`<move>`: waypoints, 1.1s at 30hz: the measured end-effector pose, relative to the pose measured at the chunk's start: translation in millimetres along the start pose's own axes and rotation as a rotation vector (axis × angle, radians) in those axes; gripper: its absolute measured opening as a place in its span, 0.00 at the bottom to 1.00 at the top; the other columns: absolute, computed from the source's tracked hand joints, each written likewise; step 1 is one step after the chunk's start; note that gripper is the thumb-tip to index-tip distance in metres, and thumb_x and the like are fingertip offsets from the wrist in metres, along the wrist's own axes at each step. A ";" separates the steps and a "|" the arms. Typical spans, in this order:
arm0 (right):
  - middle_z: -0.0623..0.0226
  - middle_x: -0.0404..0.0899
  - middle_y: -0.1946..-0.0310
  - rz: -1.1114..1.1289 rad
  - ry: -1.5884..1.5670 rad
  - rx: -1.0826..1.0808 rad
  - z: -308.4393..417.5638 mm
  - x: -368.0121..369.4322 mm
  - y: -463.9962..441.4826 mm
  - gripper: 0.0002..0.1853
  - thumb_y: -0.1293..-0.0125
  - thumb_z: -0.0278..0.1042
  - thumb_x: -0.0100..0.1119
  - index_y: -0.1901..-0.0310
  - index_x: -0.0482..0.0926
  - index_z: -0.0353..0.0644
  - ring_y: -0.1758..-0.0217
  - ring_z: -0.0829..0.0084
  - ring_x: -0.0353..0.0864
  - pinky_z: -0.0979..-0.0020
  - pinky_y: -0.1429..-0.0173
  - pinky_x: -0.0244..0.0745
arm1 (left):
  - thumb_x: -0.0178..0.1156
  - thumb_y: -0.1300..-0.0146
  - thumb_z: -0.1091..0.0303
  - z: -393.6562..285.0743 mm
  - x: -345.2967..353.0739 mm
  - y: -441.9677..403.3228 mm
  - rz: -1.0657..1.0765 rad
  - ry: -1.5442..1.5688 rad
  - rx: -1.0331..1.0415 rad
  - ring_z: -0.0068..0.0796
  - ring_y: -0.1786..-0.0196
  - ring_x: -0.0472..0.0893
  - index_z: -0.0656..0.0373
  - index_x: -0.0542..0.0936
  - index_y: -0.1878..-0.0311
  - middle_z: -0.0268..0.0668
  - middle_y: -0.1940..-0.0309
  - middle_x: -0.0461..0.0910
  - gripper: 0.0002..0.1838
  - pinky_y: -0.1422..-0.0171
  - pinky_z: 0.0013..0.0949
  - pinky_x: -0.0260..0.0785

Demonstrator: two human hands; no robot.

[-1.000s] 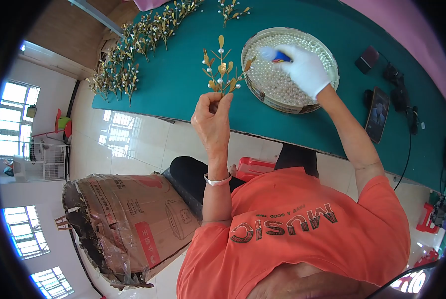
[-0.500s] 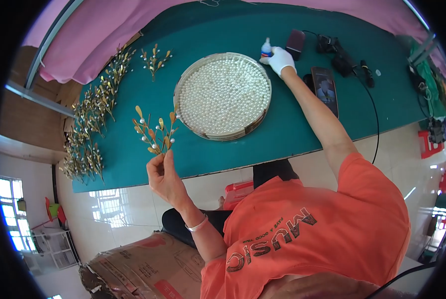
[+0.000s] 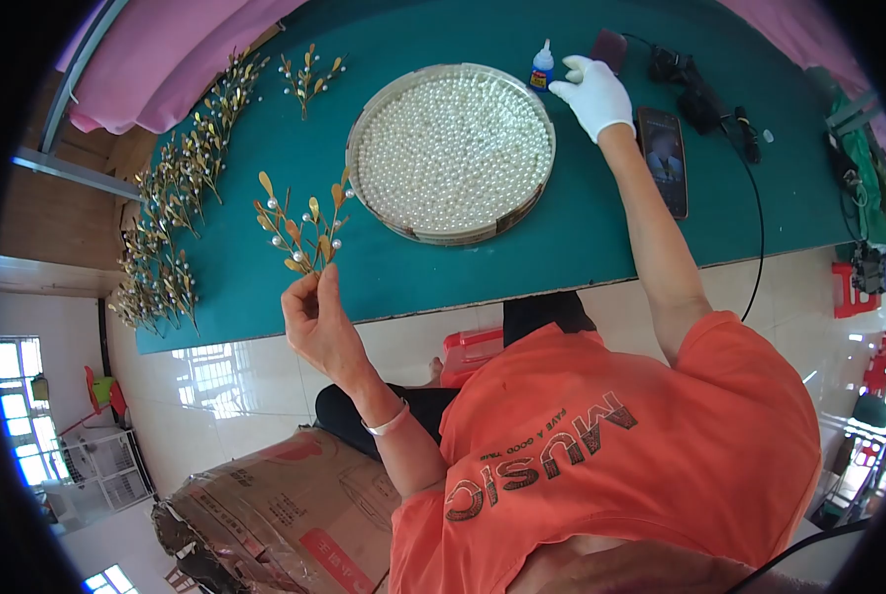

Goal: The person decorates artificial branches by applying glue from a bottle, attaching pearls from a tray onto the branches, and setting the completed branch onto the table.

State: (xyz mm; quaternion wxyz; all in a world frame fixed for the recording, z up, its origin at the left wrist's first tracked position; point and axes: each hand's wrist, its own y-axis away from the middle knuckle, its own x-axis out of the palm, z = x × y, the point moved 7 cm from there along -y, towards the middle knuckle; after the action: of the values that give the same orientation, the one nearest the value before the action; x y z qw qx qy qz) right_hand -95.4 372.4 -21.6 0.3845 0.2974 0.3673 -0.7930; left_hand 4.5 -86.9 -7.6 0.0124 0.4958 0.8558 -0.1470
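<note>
My left hand (image 3: 316,319) pinches the stem of a gold-leaf sprig with white pearls (image 3: 304,233), held upright over the table's front edge. My right hand (image 3: 597,97), in a white glove, is just right of a small blue bottle with a pale nozzle (image 3: 542,67); its fingers are apart and nothing shows in them. The bottle stands upright on the green table (image 3: 443,282). Between my hands lies a round tray (image 3: 364,203) full of white pearls.
More pearl sprigs (image 3: 171,193) lie in a row at the table's left, with a single sprig (image 3: 307,79) near the back. A phone (image 3: 664,158), a dark box (image 3: 609,48) and black cables (image 3: 700,104) are at the right. Below stands a cardboard box (image 3: 275,510).
My right hand has moved from over the pearl tray to its right and let go of the bottle, now standing on the table. The whole view has shifted; my left hand still holds the sprig.
</note>
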 end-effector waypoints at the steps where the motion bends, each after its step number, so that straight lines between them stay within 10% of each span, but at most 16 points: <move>1: 0.55 0.83 0.54 0.059 -0.001 -0.076 25.1 -12.8 7.5 0.24 0.42 0.44 0.69 0.44 0.82 0.49 0.51 0.56 0.84 0.61 0.45 0.77 | 0.71 0.38 0.70 -0.6 0.4 -0.8 0.000 0.007 0.015 0.14 0.68 0.74 0.64 0.81 0.63 0.29 0.70 0.79 0.09 0.60 0.19 0.69; 14: 0.66 0.78 0.54 0.623 0.058 -0.871 178.5 79.9 81.3 0.19 0.40 0.33 0.65 0.45 0.83 0.54 0.48 0.61 0.79 0.62 0.44 0.75 | 0.71 0.39 0.72 -2.7 -5.1 4.2 -0.018 0.012 0.024 0.13 0.69 0.72 0.64 0.81 0.64 0.26 0.72 0.77 0.08 0.63 0.18 0.67; 33: 0.58 0.80 0.55 0.730 0.253 -0.905 198.4 110.9 96.1 0.13 0.40 0.24 0.60 0.54 0.85 0.47 0.52 0.53 0.82 0.58 0.48 0.77 | 0.71 0.40 0.72 -4.7 -8.6 7.0 -0.029 -0.001 0.046 0.13 0.72 0.70 0.65 0.81 0.65 0.26 0.74 0.76 0.09 0.66 0.20 0.65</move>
State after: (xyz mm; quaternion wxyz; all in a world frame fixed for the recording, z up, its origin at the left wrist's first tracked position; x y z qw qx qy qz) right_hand -111.9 126.3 -29.5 0.6741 0.3032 0.5858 -0.3326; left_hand 15.4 -89.7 -3.4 -0.0006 0.4834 0.8593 -0.1671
